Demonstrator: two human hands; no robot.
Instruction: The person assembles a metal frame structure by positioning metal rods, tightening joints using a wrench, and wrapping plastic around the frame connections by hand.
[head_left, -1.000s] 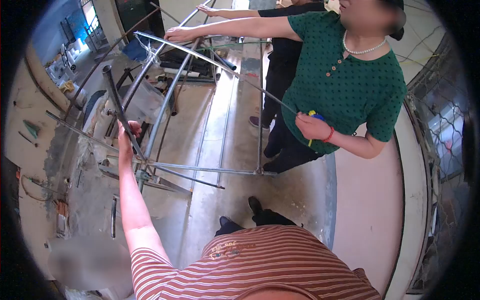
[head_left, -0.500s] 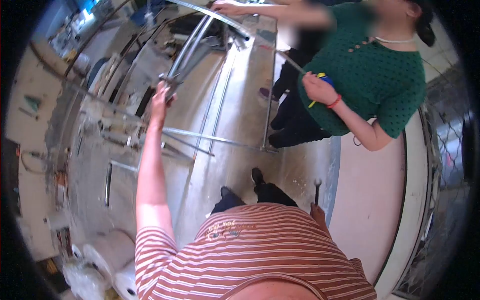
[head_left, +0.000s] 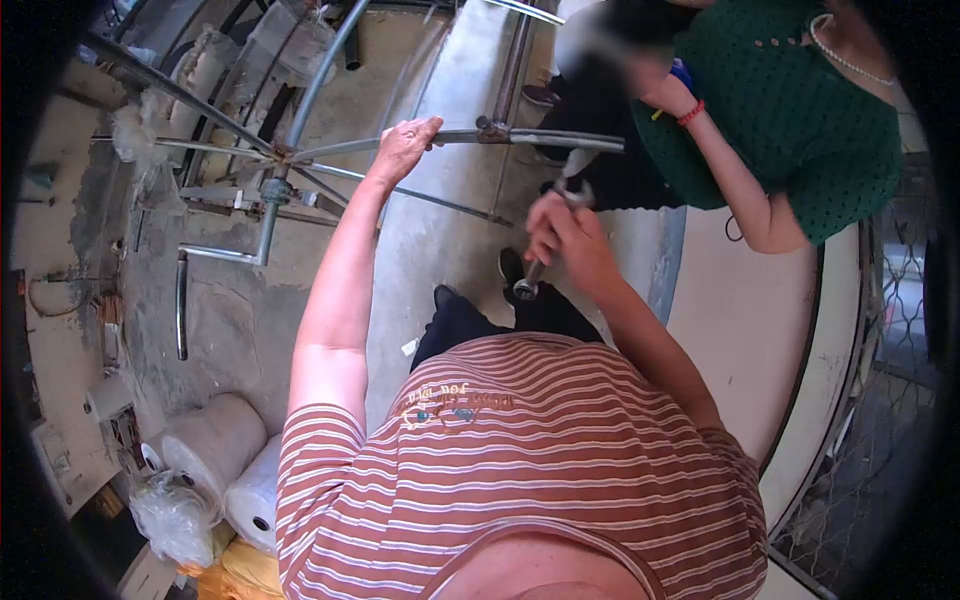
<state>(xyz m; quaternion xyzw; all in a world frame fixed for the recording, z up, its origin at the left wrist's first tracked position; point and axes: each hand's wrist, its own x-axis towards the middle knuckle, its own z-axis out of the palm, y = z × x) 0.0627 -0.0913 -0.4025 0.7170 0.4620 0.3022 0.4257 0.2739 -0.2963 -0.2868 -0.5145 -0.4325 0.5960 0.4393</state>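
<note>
My left hand [head_left: 406, 150] is closed around a curved metal tube [head_left: 340, 148], part of a welded tubular frame. A short rusty cross piece [head_left: 490, 130] joins that tube to the right of my fingers. In front of my body, my right hand [head_left: 568, 240] grips a wrench [head_left: 527, 288] by its middle. The wrench's open jaw points away from me and its ring end toward me; the jaw appears just below the tube's right end, and I cannot tell whether they touch. Left of my left hand, a bent crank-like rod [head_left: 268, 220] hangs from the frame.
A co-worker in a green top [head_left: 780, 130] stands at the right, one hand [head_left: 668, 92] at a blue and yellow tape measure [head_left: 682, 73]. White plastic-wrapped rolls [head_left: 215, 440] lie at lower left. A pale board [head_left: 740, 340] and wire mesh [head_left: 900, 320] line the right side.
The frame has swung nearer and lower in view, with my left hand now on its curved tube. My right hand has risen from my side, bringing the wrench in front of me.
</note>
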